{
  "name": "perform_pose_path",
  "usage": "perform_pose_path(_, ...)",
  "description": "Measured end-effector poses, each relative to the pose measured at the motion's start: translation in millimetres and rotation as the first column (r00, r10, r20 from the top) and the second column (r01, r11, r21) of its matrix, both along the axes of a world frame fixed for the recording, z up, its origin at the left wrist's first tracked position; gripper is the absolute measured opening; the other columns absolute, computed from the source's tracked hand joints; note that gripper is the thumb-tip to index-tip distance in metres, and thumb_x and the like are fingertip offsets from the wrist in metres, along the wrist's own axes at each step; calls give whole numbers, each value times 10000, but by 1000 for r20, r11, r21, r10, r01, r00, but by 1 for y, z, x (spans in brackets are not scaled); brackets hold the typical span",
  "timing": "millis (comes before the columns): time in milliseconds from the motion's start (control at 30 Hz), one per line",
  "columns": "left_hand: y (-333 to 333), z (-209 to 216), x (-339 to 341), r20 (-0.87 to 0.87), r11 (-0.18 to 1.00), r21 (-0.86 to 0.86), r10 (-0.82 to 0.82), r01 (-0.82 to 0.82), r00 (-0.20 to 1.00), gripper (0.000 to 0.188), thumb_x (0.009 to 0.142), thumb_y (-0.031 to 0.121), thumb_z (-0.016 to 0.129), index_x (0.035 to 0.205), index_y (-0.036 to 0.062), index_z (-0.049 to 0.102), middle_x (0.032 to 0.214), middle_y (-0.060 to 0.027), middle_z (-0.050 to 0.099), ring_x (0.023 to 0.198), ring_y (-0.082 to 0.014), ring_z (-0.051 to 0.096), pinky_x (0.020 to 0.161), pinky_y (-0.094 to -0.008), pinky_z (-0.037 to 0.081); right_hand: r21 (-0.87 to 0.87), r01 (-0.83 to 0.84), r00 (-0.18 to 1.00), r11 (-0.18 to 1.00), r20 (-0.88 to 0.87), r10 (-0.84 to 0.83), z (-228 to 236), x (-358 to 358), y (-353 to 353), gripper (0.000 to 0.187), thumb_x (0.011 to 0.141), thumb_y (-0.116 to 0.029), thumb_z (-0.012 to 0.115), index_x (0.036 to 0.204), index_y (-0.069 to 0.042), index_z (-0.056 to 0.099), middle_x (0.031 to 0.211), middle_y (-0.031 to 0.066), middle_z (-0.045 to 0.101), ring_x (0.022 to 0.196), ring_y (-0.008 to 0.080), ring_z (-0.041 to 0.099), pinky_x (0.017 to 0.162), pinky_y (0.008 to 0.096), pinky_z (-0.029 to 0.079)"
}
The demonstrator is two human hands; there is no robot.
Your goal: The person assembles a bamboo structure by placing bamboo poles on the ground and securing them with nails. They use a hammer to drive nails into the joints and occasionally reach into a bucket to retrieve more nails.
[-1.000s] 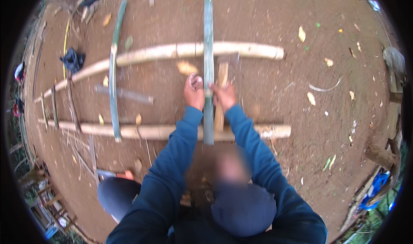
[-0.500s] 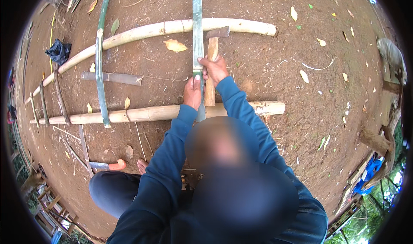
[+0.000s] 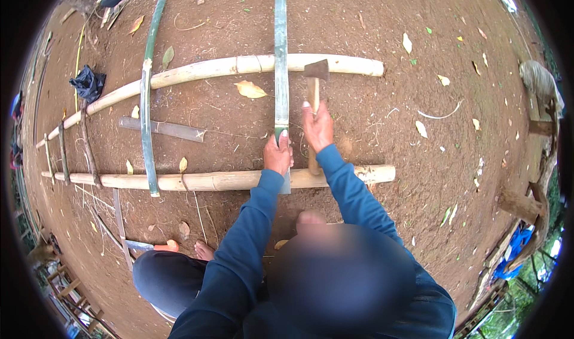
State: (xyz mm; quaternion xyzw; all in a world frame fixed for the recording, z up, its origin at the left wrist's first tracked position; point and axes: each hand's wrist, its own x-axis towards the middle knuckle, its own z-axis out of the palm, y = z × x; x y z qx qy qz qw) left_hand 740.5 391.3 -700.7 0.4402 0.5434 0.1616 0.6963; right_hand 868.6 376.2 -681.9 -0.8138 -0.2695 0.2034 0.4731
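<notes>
I see my left hand point(image 3: 278, 153) clamped on the stiff, light green bamboo slat point(image 3: 281, 70) lying across both bamboo poles point(image 3: 239, 67), while my right hand point(image 3: 317, 127) grips the top-heavy hammer point(image 3: 314, 94) mid-handle.

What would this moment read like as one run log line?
left hand: grips green bamboo slat | right hand: holds hammer | slat lies across two pale bamboo poles | ground: bare dirt
</notes>
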Motion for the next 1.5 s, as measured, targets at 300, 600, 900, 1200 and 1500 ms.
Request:
perform_pose_path(300, 0, -2, -2, -57, 998, 59, 24, -20, 998, 297, 951, 311, 477, 856, 31, 493, 524, -27, 468, 383, -110, 447, 340, -283, 365, 249, -173, 967, 953, 228, 116, 83, 21, 44, 353, 949, -311, 464, 1039, 28, 495, 627, 180, 562, 526, 257, 580, 493, 390, 444)
perform_pose_path(600, -3, 6, -3, -84, 997, 79, 27, -20, 996, 253, 955, 286, 473, 867, 50, 497, 534, -18, 456, 372, -92, 418, 323, -263, 348, 246, -240, 966, 939, 157, 205, 124, 22, 59, 224, 915, -193, 512, 998, 12, 482, 605, 259, 542, 630, 468, 573, 539, 482, 441)
perform_pose_path(900, -6, -13, -7, -95, 992, 129, 17, -5, 995, 265, 952, 307, 476, 870, 55, 492, 531, -9, 445, 384, -87, 416, 329, -257, 343, 84, -321, 943, 943, 126, 309, 120, 28, 63, 273, 925, -244, 510, 926, 29, 505, 567, 194, 526, 498, 252, 565, 472, 353, 436)
perform_pose_path(1200, 5, -11, -3, -54, 993, 118, 30, -23, 998, 262, 951, 311, 480, 862, 64, 479, 523, -5, 442, 384, -85, 422, 329, -255, 340, -39, -409, 899, 912, 151, 410, 64, 52, 67, 316, 951, -310, 476, 918, 0, 528, 602, 11, 501, 506, 103, 495, 440, 276, 413)
perform_pose_path(1500, -6, -12, 3, -70, 983, 183, 26, -12, 997, 282, 949, 298, 483, 832, 41, 485, 522, -13, 445, 371, -100, 425, 325, -269, 342, -302, -441, 881, 845, 37, 473, 27, 69, 54, 265, 939, -237, 509, 924, 25, 545, 620, 7, 504, 547, 97, 490, 483, 268, 403)
